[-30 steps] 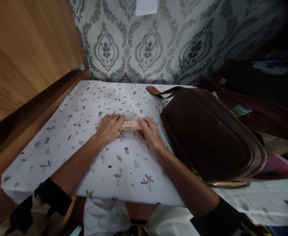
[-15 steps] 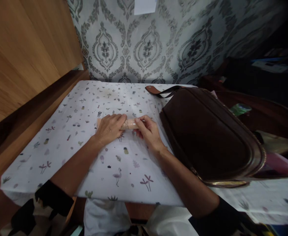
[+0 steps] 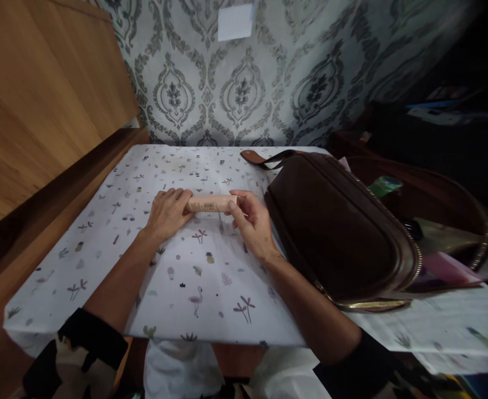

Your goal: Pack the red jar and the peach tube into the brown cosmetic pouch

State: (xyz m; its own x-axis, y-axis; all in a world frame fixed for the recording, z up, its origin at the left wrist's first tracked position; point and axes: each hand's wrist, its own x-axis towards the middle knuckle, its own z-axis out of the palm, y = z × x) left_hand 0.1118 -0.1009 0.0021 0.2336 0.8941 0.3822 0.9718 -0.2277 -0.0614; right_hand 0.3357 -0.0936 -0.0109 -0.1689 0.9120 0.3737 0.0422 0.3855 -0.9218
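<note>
A peach-beige cosmetic tube (image 3: 211, 204) with dark print and a barcode lies level between my two hands, above the patterned cloth (image 3: 186, 260). My left hand (image 3: 169, 213) is closed around its left end, covering that part. At the right end, my right hand (image 3: 251, 220) pinches the tube between thumb and fingers. To the right of my right hand sits a dark brown leather bag (image 3: 339, 227), unzipped, with its strap (image 3: 264, 159) stretched toward the back of the table.
Inside the bag are a green plastic packet (image 3: 385, 187) and a pink item (image 3: 447, 269). A wooden panel (image 3: 48, 77) rises on the left. Patterned wallpaper (image 3: 239, 91) with a white card (image 3: 234, 23) stands behind the table.
My left hand has slid left along the tube, baring more of its printed middle. My right hand stays at the right end. The view has shifted slightly.
</note>
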